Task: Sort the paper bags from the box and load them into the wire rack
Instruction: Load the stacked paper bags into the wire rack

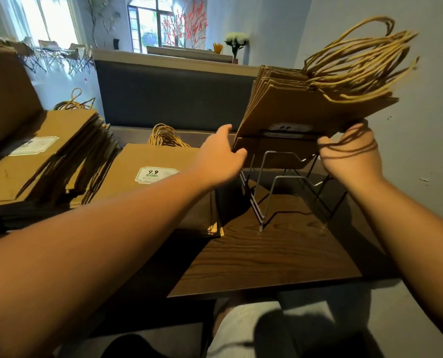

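Gripping a thick stack of bags [300, 109] from both sides, the person is holding it tilted above the rack [287, 187]. The left hand [220, 158] is curling round the stack's left edge, thumb on the near face and fingers wrapping behind, out of sight. The right hand [349, 156] is holding the stack's right lower corner, with its fingers curled up under the paper; shadows of the handles are falling across its back. The stack's twisted handles [360, 63] are fanning out up and to the right, above the right hand. A white label [290, 128] reading 9.9 is showing on the near bag, between the two hands. The stack's lower edge is sitting at the top of the rack's far dividers; whether it is touching the wire cannot be told. Just below the hands, the rack is standing on the table [254, 257], its nearer slots showing only bare wire.

Left of the left hand, a flat pile [148, 171] of bags is lying under the left forearm, its top bag showing a 9.9 label and its handles pointing away. Further left, another pile [47, 151] is lying fanned out and sliding, labels up. Beyond that, at the far left, a brown box flap [5, 96] is rising. Behind the hands a grey bench back [168, 96] is running across.
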